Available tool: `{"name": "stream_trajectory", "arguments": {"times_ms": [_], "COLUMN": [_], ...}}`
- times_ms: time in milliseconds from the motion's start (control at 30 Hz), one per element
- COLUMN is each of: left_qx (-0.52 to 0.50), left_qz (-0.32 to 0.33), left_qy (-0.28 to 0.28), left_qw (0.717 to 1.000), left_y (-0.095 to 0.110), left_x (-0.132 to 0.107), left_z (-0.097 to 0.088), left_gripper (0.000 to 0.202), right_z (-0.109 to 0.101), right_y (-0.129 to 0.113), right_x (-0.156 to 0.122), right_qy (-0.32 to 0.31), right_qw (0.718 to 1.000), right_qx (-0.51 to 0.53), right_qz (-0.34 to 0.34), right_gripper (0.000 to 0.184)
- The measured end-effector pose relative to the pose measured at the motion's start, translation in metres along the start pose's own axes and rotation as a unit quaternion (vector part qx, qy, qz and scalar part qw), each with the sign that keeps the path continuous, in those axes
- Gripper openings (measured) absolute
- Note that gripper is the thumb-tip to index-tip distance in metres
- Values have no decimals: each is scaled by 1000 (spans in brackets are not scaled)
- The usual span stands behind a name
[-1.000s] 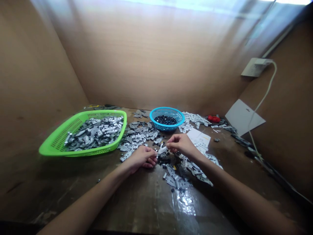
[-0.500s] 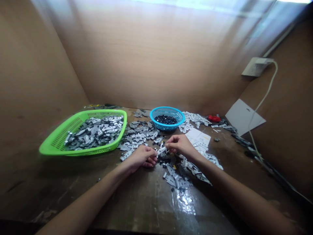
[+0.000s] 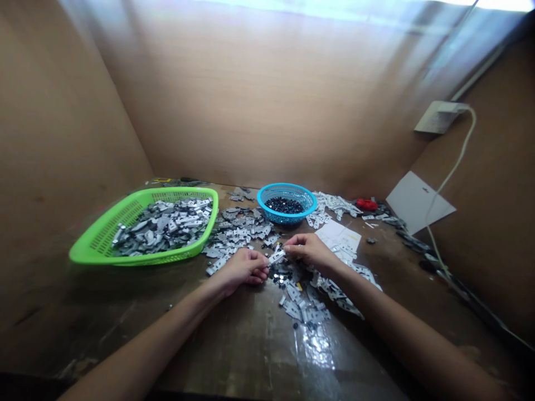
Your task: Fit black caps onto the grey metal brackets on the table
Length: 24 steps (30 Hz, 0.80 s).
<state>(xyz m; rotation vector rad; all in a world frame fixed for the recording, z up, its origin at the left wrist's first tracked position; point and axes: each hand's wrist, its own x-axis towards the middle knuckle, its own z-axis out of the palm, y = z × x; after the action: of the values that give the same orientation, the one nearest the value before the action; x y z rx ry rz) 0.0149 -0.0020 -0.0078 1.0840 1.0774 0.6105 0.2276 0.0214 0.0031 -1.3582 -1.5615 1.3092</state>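
Between my two hands, just above the table, is a small pale metal bracket-like piece (image 3: pixel 276 257). My left hand (image 3: pixel 247 268) is closed, thumb and forefinger pinching the piece's left end. The fingers of my right hand (image 3: pixel 307 249) are pinched at its right end; whether they also hold a smaller part is too small to tell. Loose metal pieces (image 3: pixel 301 303) and small dark round parts lie under and in front of the hands. Behind them stands a blue basket (image 3: pixel 312 210) with many small dark parts in it.
At the left, a green basket (image 3: pixel 90 239) holds a heap of metal pieces. More flat pieces (image 3: pixel 246 228) spread between the baskets. White paper (image 3: pixel 345 234), a red object (image 3: pixel 366 205) and a leaning white card (image 3: pixel 418 203) are at the right. A cable (image 3: pixel 460 150) hangs from a wall socket.
The view has shifted very slightly. Both hands stay at the same piece, the right hand's fingers a touch differently placed.
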Motion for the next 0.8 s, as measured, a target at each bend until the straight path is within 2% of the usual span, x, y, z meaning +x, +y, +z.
{"name": "stream_trajectory", "arguments": {"times_ms": [200, 333, 467, 667, 800], "left_qx": [42, 67, 80, 88, 90], "left_qz": [62, 84, 93, 100, 112], "left_qy": [4, 4, 8, 15, 60], "left_qw": [997, 994, 992, 991, 988], "left_y": [-2, 0, 2, -2, -6], "left_x": [1, -1, -2, 3, 8], "left_z": [-2, -1, 0, 0, 1], "left_gripper": [32, 31, 28, 29, 33], "right_z": [-7, -10, -4, 5, 8], "right_y": [0, 0, 6, 10, 4], "right_x": [2, 1, 2, 1, -1], "right_qy": [-120, -169, -146, -84, -83], "right_qw": [985, 976, 984, 995, 995], "right_qx": [71, 77, 85, 40, 33], "right_qz": [105, 112, 56, -32, -54], "right_gripper": [35, 33, 33, 29, 31]}}
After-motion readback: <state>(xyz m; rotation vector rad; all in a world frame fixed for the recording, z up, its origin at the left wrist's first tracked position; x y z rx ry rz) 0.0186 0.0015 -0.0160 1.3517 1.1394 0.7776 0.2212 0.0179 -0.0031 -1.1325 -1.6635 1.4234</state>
